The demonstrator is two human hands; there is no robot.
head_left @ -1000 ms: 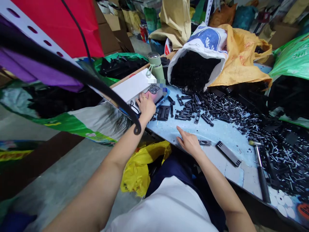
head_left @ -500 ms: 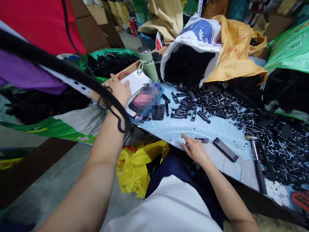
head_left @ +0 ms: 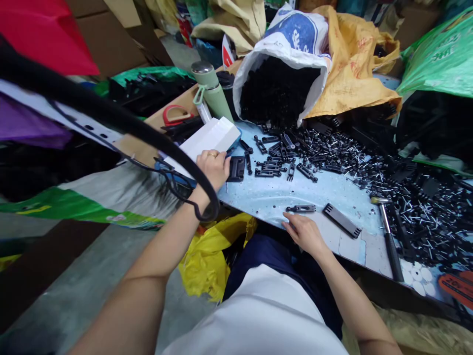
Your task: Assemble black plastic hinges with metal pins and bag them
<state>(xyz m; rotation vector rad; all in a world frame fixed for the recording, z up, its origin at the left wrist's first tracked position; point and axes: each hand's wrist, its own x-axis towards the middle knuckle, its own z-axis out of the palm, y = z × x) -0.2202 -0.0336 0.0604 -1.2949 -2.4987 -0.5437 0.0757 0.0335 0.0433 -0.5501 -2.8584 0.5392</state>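
My left hand, a ring on one finger, is at the near right side of a white box. Its fingers are curled and close together; what they hold, if anything, is hidden. Just right of it lies a black rectangular part. My right hand rests at the near edge of the blue table, fingers loosely stretched and holding nothing. Beyond its fingertips lies a small black hinge-like part. A longer black slotted plate lies to its right.
Loose black links and a heap of pins and black pieces cover the back and right. A hammer lies at right. A white sack, a green flask and red-handled scissors are behind. A black cable crosses at left.
My left hand has come right and nearer, from the box's far left side to its near right. The phone-like screen beside the box no longer shows. My right hand has barely moved.
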